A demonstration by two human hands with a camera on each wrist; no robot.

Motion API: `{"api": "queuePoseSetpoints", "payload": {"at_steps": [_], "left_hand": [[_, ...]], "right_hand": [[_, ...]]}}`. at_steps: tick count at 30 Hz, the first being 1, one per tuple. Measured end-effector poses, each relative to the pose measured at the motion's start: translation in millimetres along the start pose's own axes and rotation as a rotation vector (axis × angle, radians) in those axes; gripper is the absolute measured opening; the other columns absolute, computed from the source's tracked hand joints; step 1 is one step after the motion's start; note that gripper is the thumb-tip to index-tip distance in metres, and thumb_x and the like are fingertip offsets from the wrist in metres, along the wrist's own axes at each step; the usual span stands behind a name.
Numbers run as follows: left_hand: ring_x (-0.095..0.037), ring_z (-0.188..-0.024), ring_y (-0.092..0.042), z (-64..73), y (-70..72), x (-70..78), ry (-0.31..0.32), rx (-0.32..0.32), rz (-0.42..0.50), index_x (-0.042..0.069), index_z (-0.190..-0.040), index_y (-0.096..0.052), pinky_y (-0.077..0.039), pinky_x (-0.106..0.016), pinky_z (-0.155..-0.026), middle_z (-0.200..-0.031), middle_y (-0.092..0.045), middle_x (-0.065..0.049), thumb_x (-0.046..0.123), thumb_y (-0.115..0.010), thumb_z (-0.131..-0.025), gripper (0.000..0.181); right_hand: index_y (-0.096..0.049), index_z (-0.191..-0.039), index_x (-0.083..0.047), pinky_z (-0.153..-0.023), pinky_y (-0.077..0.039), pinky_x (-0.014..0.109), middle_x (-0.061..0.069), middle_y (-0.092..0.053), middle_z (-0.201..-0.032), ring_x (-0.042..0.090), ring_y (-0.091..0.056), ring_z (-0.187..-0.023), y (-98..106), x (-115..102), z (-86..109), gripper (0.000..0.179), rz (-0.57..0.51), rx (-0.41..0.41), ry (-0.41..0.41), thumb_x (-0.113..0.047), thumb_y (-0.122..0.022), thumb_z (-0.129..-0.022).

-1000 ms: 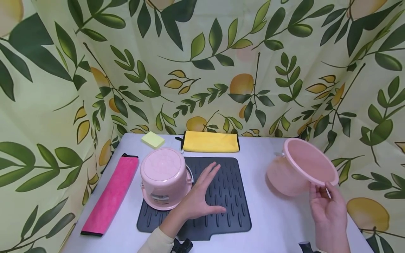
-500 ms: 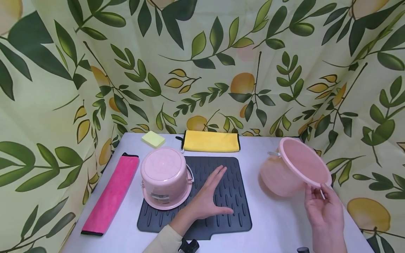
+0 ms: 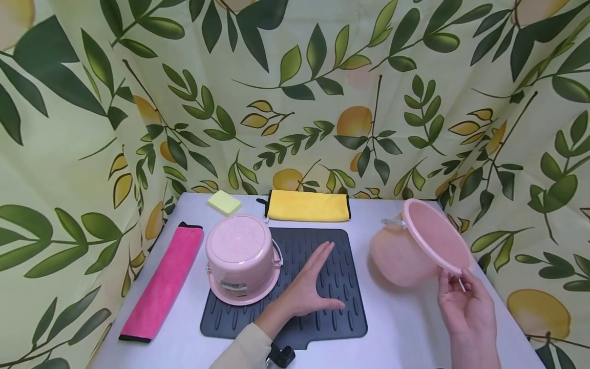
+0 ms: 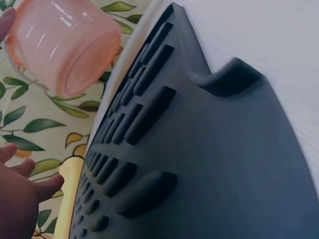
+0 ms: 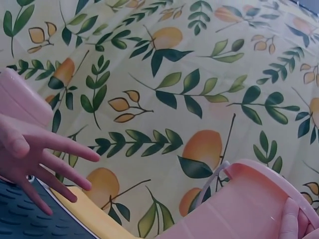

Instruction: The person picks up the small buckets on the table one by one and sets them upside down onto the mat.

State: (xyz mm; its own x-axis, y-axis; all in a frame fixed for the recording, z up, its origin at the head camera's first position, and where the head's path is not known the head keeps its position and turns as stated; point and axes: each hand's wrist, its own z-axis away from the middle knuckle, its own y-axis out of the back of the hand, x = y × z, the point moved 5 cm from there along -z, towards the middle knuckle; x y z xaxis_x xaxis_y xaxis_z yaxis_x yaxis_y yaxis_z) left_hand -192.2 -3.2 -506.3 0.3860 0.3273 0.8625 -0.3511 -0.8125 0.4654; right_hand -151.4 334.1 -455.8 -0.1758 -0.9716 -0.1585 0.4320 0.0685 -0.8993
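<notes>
My right hand (image 3: 466, 307) grips the lower rim of a pink bucket (image 3: 405, 256), thumb and fingers pinching the edge. This bucket is tilted, its mouth facing up and to the right, with its handle sticking out at the left. In the left wrist view the pink bucket (image 4: 65, 45) appears off the table. My left hand (image 3: 306, 292) hovers over the dark grey drying mat (image 3: 341, 328), fingers straight and thumb spread wide, holding nothing. Left of it, another pink bucket (image 3: 239, 251) stands upside down on the mat, its handle hanging by the rim.
A folded yellow cloth (image 3: 309, 206) lies behind the mat. The pale yellow sponge (image 3: 224, 203) sits at the back left. Along the left table edge stretches a folded pink cloth (image 3: 163, 282). Leaf-patterned curtain (image 3: 295, 102) encloses the white table (image 3: 392, 328).
My right hand has carried the tilted bucket leftward, toward the mat. The left hand has shifted slightly right, fingers still spread. The upside-down bucket has stayed put.
</notes>
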Motion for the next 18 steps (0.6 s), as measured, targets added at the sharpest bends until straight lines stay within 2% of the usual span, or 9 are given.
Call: {"api": "queuePoseSetpoints", "payload": {"at_steps": [7,14,18], "left_hand": [[-0.028,-0.162,-0.024,-6.9,-1.6,1.3,-0.003,0.009,0.014,0.046,-0.173,-0.007,-0.036,-0.070,-0.118,-0.180,-0.006,0.013,0.038,-0.096,-0.082,0.128],[-0.028,-0.163,-0.022,-9.6,-5.1,-4.3,0.021,0.024,0.077,0.045,-0.173,-0.010,-0.033,-0.070,-0.120,-0.180,-0.010,0.010,0.033,-0.097,-0.082,0.127],[-0.027,-0.163,-0.022,-10.9,-6.9,-6.6,0.032,0.029,0.122,0.045,-0.173,-0.011,-0.034,-0.062,-0.123,-0.181,-0.012,0.007,0.031,-0.097,-0.081,0.127]], "right_hand": [[-0.055,-0.126,-0.012,-0.097,-0.060,0.033,0.007,-0.060,-0.118,0.023,-0.066,-0.102,0,7,4.7,0.017,-0.011,-0.063,-0.060,-0.005,-0.058,-0.111],[-0.056,-0.133,-0.010,-0.099,-0.059,0.032,0.007,-0.060,-0.125,0.022,-0.065,-0.108,0,14,9.2,0.022,0.003,-0.085,-0.082,-0.006,-0.059,-0.111],[-0.056,-0.137,-0.011,-0.103,-0.056,0.029,0.007,-0.060,-0.127,0.020,-0.064,-0.112,3,18,13.3,0.026,-0.009,-0.080,-0.123,-0.007,-0.060,-0.111]]}}
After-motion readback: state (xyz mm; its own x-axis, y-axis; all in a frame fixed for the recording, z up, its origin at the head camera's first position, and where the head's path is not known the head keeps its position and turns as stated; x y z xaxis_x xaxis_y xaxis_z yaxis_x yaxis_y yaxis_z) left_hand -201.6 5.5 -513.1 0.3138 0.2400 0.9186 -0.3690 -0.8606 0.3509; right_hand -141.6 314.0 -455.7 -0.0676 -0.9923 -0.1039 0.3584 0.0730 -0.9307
